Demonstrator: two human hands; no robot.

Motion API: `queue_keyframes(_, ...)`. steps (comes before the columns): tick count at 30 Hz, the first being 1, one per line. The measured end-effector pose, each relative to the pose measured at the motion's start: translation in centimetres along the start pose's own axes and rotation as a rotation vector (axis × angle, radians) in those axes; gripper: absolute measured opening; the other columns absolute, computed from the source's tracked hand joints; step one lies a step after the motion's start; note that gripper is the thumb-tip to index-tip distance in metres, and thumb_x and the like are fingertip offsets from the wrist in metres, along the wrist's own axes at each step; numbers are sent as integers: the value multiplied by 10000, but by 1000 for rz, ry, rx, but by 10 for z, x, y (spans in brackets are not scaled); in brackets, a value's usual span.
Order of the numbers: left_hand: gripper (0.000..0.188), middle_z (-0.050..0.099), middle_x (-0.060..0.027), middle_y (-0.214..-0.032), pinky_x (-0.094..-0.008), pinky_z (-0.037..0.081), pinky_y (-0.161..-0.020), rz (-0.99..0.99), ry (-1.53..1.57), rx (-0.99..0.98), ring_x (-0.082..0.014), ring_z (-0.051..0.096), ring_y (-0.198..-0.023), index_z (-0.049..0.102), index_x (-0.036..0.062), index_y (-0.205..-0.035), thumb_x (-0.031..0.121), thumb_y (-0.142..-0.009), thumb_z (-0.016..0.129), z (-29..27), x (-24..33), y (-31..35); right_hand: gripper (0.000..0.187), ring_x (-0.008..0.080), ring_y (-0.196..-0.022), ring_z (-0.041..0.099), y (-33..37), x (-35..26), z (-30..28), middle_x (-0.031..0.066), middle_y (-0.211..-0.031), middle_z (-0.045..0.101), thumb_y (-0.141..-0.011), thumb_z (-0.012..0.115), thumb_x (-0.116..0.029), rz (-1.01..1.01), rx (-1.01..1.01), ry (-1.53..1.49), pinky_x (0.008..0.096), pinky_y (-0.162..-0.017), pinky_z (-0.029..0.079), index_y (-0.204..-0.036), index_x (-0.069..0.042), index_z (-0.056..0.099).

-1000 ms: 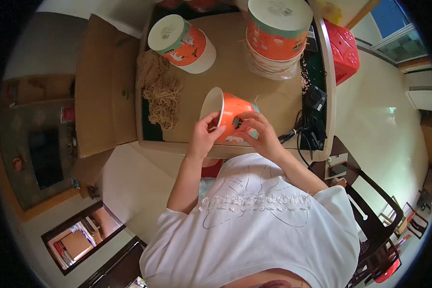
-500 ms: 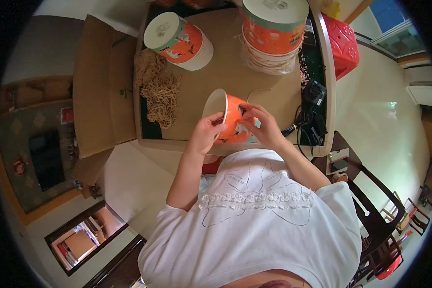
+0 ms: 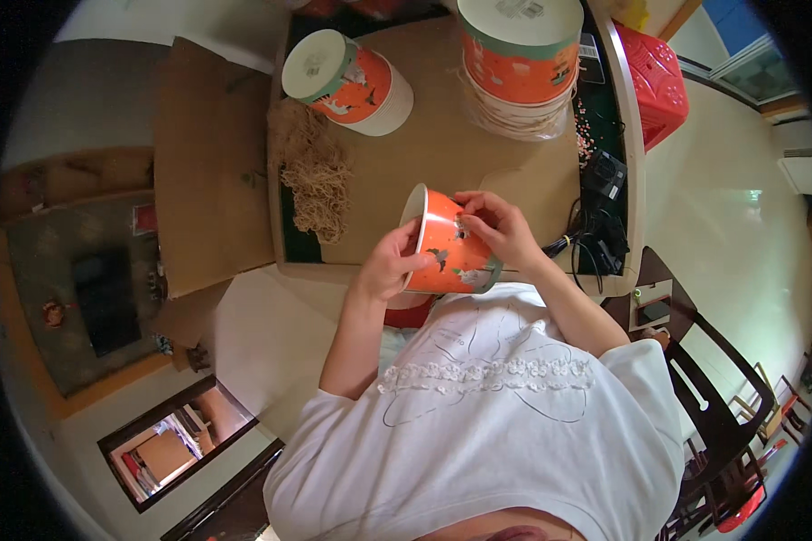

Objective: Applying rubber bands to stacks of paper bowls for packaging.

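Note:
An orange paper tub (image 3: 442,243) with printed figures and a green band at its base lies tilted on its side near the table's front edge, its white rim facing left. My left hand (image 3: 394,259) grips that rim, fingers inside and thumb on the outer wall. Against the tub's upper side, my right hand (image 3: 499,230) has thumb and fingers closed in a pinch. What they hold, if anything, is too small to make out. Farther back stand two stacks of similar tubs turned upside down, a smaller stack (image 3: 349,83) at left and a larger stack (image 3: 521,63) at right.
Tan shredded filler (image 3: 314,180) lies at the table's left, beside an open cardboard box (image 3: 212,171). Pale cord loops (image 3: 514,115) in clear plastic surround the larger stack's lower part. Black adapters with cables (image 3: 602,176) lie at right. A red stool (image 3: 654,86) stands beyond the table.
The tub has turned, so more of its printed side and green base shows. My right hand's fingers have drawn together on its side. The whole view has shifted slightly.

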State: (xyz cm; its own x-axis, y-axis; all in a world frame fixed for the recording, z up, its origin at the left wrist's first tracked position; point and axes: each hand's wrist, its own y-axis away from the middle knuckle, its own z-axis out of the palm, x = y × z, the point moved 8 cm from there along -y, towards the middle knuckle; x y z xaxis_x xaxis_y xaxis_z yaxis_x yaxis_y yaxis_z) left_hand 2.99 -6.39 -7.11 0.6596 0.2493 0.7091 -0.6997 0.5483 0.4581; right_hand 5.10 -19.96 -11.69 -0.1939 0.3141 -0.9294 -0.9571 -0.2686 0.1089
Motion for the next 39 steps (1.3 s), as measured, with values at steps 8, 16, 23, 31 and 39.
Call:
queue_keyframes(8,367,602,-79,-1043,-275,482,-833,0,-198,232,-125,587,-920,540,-35,-1102,-48,-743,613,-22,-5,2,49,100,-862,543,8,-27,-2,95,-1144,558,-841,581,2,-131,61,163,236,-756,451,-877,-9,550)
queue_keyframes(16,158,618,-22,-831,-225,477,-704,218,-506,516,-84,578,-774,584,-11,-903,-29,-751,623,-27,9,-19,127,215,-885,602,47,-28,12,101,-965,616,-806,593,12,-28,-26,500,336,-768,482,-928,-21,580)
queue_keyframes(23,164,630,-30,-798,-246,487,-676,184,-621,456,-89,583,-713,600,-7,-890,-18,-727,615,6,-11,-84,32,130,-798,609,87,-62,-6,80,-936,629,-892,519,-28,145,-275,25,247,-714,491,-899,3,525)
queue_keyframes(31,181,632,-49,-806,-251,491,-662,177,-647,302,-102,593,-714,586,-18,-889,-30,-710,608,50,-30,-139,141,291,-1063,545,80,-57,-65,158,-1189,550,-788,573,73,-374,419,566,337,-886,428,-886,-1,502)
queue_keyframes(39,199,634,-57,-811,-258,503,-630,168,-684,268,-116,602,-722,564,-21,-905,-56,-712,600,68,-39,-143,73,141,-975,566,65,-28,-97,135,-1165,571,-905,477,21,-307,521,329,275,-844,457,-974,0,467)
